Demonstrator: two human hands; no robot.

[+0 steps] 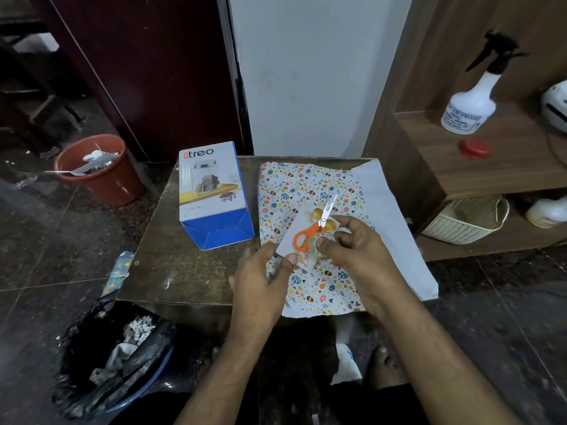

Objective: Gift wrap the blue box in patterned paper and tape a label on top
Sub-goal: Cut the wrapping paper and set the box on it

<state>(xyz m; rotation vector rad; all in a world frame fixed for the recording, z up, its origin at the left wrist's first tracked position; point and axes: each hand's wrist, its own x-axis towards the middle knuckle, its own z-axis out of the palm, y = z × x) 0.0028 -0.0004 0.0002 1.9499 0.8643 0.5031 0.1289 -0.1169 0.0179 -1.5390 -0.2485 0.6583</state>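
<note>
Right grip (pixel 356 250) pinches round tape roll (pixel 322 244); left (pixel 260 271) holds flat label (pixel 294 240).

box (pixel 214 194) stands on table (pixel 171 271), left of paper (pixel 310 185).

Two bare forearms, entering from six o'clock, no sleeves, no watch, no bracelets. Left hand (pixel 260 277) and right hand (pixel 356 256) both ungloved, without rings on the visible fingers (pixel 290 262). Short, unpainted nails. Bare toes faintly visible at five o'clock.
</note>
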